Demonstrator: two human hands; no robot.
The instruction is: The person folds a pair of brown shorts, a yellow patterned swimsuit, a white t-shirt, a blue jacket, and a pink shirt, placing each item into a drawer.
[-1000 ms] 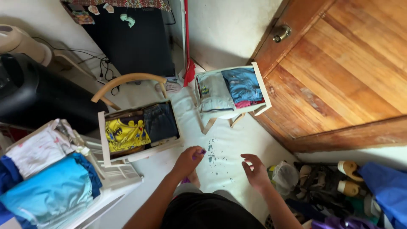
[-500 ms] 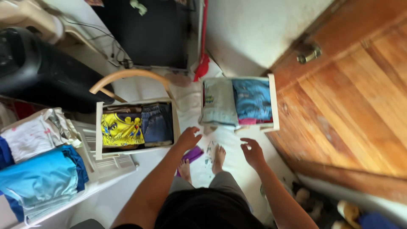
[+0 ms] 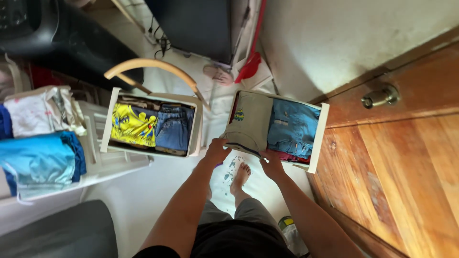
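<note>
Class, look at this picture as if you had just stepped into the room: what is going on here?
A person stands barefoot over a white drawer of folded clothes. The left hand and right hand grip its near edge, beside a folded beige garment and a blue one. A second white drawer, holding a yellow shirt and jeans, rests to the left under a curved wooden chair back.

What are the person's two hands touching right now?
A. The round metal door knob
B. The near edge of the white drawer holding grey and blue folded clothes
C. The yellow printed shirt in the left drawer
B: the left hand and right hand both rest at the near edge of the white drawer with grey and blue folded clothes.
</note>
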